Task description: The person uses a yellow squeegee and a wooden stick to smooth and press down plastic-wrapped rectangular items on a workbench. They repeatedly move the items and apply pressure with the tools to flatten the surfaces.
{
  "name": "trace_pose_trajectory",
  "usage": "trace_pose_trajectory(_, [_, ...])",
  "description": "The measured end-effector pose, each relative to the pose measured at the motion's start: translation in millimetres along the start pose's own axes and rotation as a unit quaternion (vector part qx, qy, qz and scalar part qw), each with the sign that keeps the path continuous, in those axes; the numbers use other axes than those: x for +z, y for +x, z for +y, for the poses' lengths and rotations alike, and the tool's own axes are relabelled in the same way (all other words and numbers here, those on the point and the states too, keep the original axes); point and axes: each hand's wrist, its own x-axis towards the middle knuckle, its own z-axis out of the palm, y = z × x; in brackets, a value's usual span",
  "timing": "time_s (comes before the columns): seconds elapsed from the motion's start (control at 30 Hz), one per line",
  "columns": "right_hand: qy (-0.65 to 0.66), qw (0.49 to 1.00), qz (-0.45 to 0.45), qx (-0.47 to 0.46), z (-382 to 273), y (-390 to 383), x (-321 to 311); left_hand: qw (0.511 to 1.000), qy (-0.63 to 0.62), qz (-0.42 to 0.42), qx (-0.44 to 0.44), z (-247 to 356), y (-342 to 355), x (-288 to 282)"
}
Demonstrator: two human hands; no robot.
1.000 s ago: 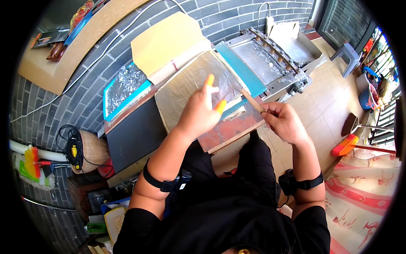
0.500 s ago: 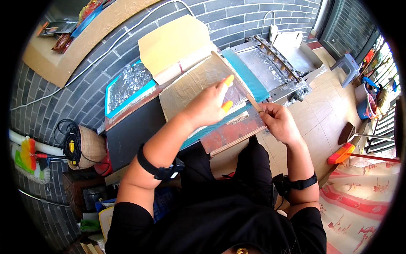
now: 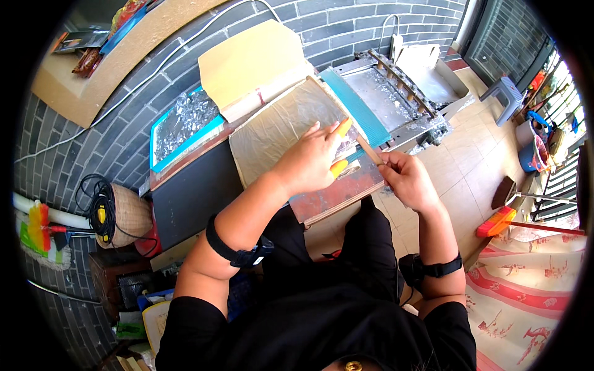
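My right hand (image 3: pixel 405 179) grips the near end of a thin wooden strip (image 3: pixel 370 148) between thumb and curled fingers. The strip lies diagonally along the right side of a wrinkled, translucent tan sheet (image 3: pixel 272 123) atop a stack. My left hand (image 3: pixel 315 154), fingers apart, is over the sheet's right part, with yellow covers on two fingertips near the strip; whether they touch it is unclear. A ribbed turquoise mat (image 3: pixel 365 108) sticks out right of the sheet. Under these is a worn reddish board (image 3: pixel 334 198).
A yellow board (image 3: pixel 247 62), a blue-rimmed tray (image 3: pixel 158 162) of silvery flakes, a dark panel (image 3: pixel 192 207) and a metal press (image 3: pixel 396 93) surround my hands. A coiled cable on a basket (image 3: pixel 124 219) is left; a grey stool (image 3: pixel 501 96) and brooms (image 3: pixel 495 222) are right.
My left hand has moved right and its fingertips have come closer to the strip. My right hand still holds the strip's near end. The view has shifted slightly.
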Motion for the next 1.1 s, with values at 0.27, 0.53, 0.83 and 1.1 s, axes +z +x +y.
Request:
trace_pose_trajectory(0.27, [0.040, 0.999, -0.012, -0.013, 10, -2, 0, 0.994, 0.042, 0.101, -0.007, -18, 8, -74])
trace_pose_trajectory(0.53, [0.040, 0.999, -0.013, 0.010, 6, -5, 2, 0.953, 0.230, 0.148, -0.131, -124, 42, -134])
trace_pose_trajectory(0.83, [0.066, 0.997, -0.025, 0.036, -5, -11, 2, 0.899, 0.381, 0.106, -0.190, -206, 26, -110])
trace_pose_trajectory(1.1, [0.052, 0.998, -0.024, 0.017, 4, -12, 2, 0.913, 0.273, 0.204, -0.224, -136, 23, -130])
